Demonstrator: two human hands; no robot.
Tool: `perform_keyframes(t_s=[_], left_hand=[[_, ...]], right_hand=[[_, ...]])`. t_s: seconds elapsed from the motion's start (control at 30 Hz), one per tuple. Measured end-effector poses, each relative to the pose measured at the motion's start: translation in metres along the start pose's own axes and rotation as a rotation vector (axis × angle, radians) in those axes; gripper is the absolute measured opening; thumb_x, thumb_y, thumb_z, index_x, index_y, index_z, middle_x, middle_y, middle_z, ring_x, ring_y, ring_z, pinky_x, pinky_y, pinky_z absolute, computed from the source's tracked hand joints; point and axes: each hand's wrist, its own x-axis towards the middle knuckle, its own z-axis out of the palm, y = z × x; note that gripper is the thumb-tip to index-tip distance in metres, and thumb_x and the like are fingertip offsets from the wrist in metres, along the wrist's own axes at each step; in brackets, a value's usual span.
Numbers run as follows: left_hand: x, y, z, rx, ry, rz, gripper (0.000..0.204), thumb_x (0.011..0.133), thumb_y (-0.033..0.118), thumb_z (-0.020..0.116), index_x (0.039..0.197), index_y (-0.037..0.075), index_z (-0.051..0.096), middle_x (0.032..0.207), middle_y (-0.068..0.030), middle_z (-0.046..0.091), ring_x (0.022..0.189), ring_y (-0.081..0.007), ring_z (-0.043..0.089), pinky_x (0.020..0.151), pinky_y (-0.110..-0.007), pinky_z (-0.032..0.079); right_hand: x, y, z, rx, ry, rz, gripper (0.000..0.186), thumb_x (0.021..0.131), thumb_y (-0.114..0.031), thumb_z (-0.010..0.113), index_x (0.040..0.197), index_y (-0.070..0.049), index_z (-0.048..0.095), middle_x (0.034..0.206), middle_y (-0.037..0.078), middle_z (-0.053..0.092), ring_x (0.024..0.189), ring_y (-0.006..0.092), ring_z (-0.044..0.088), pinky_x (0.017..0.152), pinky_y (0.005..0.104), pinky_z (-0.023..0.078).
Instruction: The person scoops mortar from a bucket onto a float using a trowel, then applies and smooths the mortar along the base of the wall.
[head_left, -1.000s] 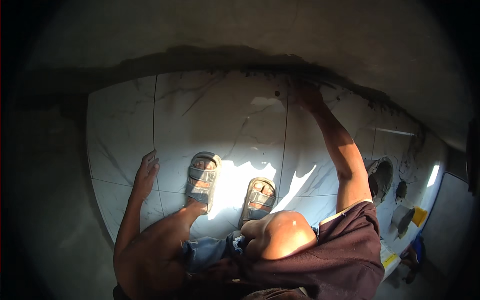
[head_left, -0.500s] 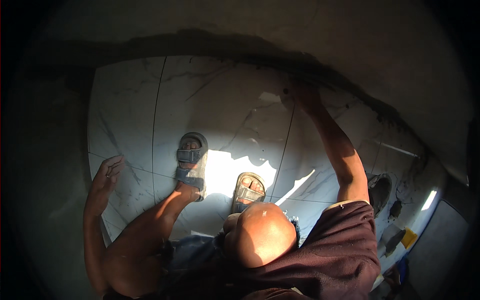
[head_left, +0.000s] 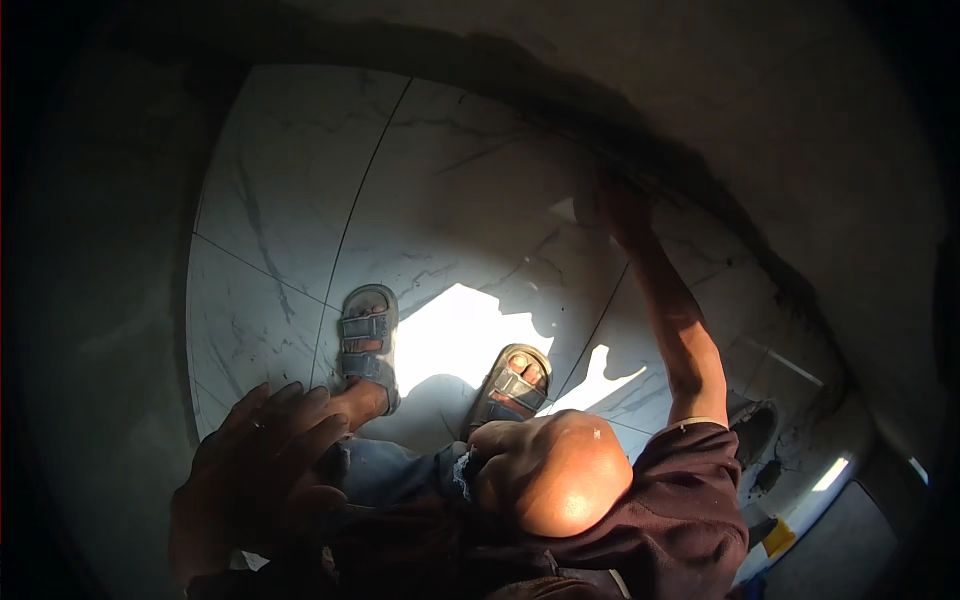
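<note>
White, grey-veined floor tiles (head_left: pixel 455 215) spread out under me. My right hand (head_left: pixel 625 212) reaches far forward, low at the tiles' far edge beside the dark base of the wall. It looks closed in deep shadow, and whatever it grips is too dark to name. A small pale patch (head_left: pixel 565 209) shows just left of it. My left hand (head_left: pixel 268 440) is raised at the lower left near my leg, palm away from view, fingers stretched out and holding nothing. A ring is on one finger.
My sandalled left foot (head_left: pixel 367 345) and right foot (head_left: pixel 512 385) stand on the tiles. A rough dark strip (head_left: pixel 690 150) runs along the wall base. At the lower right lie a dark curved object (head_left: pixel 752 430) and a yellow item (head_left: pixel 778 538). Sunlight brightens the middle tiles.
My left hand has come closer, moving down and right, with its fingers spreading. The view has turned and shifted, while my right hand stays by the wall base.
</note>
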Motion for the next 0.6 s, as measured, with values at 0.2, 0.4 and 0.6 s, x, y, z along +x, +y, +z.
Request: perform_keyframes(t_s=[0.2,0.4,0.6], left_hand=[[-0.021,-0.002,-0.007,-0.075,-0.019,-0.017,0.059,0.078,0.045,0.064,0.121,0.007,0.052,0.120,-0.0153,0.056,0.112,-0.0321,0.055,0.102,-0.046,0.038],[-0.015,-0.008,-0.006,-0.127,-0.020,0.033,0.059,0.078,0.045,0.064,0.122,0.007,0.052,0.120,-0.0154,0.056,0.112,-0.0322,0.055,0.102,-0.046,0.038],[-0.010,-0.014,-0.013,-0.119,-0.040,0.062,0.059,0.079,0.045,0.064,0.122,0.007,0.052,0.120,-0.0156,0.056,0.112,-0.0323,0.055,0.101,-0.045,0.038]], right_hand=[[0.040,-0.027,-0.002,0.191,-0.073,0.017,0.038,0.086,-0.021,0.052,0.121,-0.008,0.054,0.102,0.014,0.064,0.090,0.0304,0.064,0.082,0.0439,0.050],[0.051,-0.049,-0.047,0.212,-0.129,0.031,0.034,0.086,-0.019,0.050,0.117,-0.007,0.057,0.098,0.014,0.065,0.085,0.0275,0.065,0.077,0.0400,0.053],[0.063,-0.120,0.026,0.205,-0.163,0.198,0.032,0.086,-0.017,0.045,0.113,-0.006,0.058,0.096,0.018,0.065,0.083,0.0313,0.066,0.074,0.0440,0.054]])
